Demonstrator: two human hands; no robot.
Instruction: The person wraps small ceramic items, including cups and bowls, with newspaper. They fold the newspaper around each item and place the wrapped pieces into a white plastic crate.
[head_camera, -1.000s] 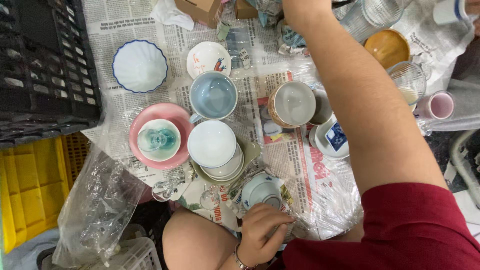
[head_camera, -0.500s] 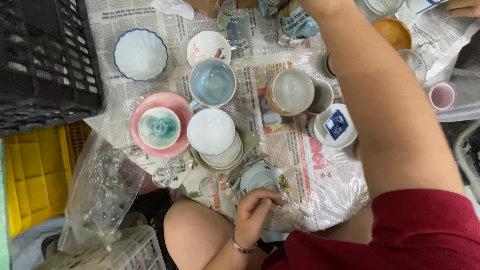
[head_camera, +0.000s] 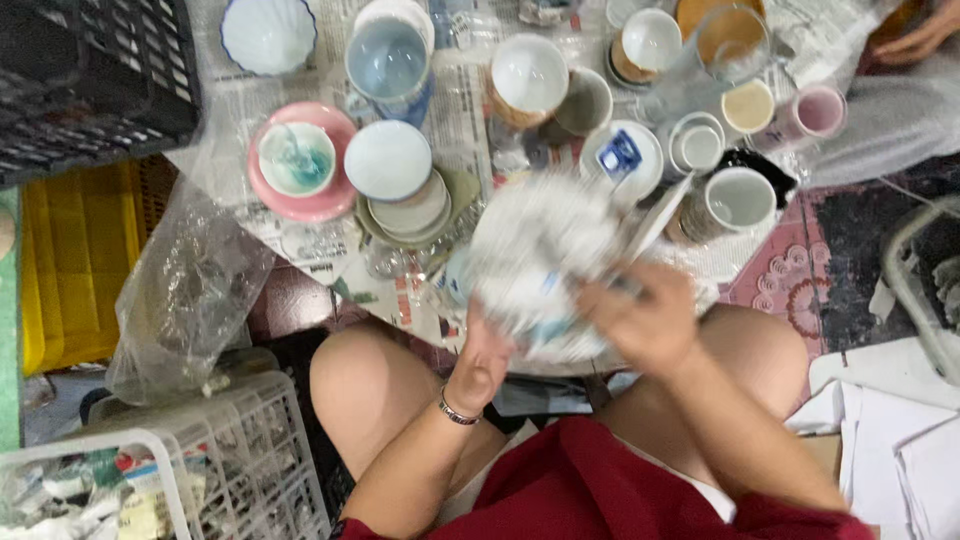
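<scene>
Holding a white plate (head_camera: 545, 255) over the lap, both hands work at its near edge — the left hand (head_camera: 480, 360) grips it from below at the lower left, fingers curled onto the rim, and the right hand (head_camera: 645, 325) closes on the lower right rim, thumb on top. The plate is blurred, so its pattern cannot be read beyond a hint of blue near the bottom; it hangs above the knees, just in front of the newspaper (head_camera: 460, 100) spread over the floor.

Judging by its look, the plate is glazed ceramic — stiff, smooth, rather slippery and quick to chip or crack if knocked against the other crockery. It seems moderately heavy for its size, so a hold on opposite sides of the rim, thumbs above and fingers beneath, looks the safest way to carry it.

Beyond it lie many dishes: a pink plate (head_camera: 320, 195) with a small greenish bowl (head_camera: 297, 158) in it, a stack of bowls (head_camera: 395, 175) just beside that, a pale blue cup (head_camera: 388, 62), a white mug (head_camera: 738, 200) and a pink cup (head_camera: 812, 112). A black crate (head_camera: 90, 80) and a yellow crate (head_camera: 75, 260) sit at the left, with a crumpled clear bag (head_camera: 185, 290) and a white basket (head_camera: 200, 460) nearer. Another person's hand (head_camera: 915, 40) shows at the top right.
</scene>
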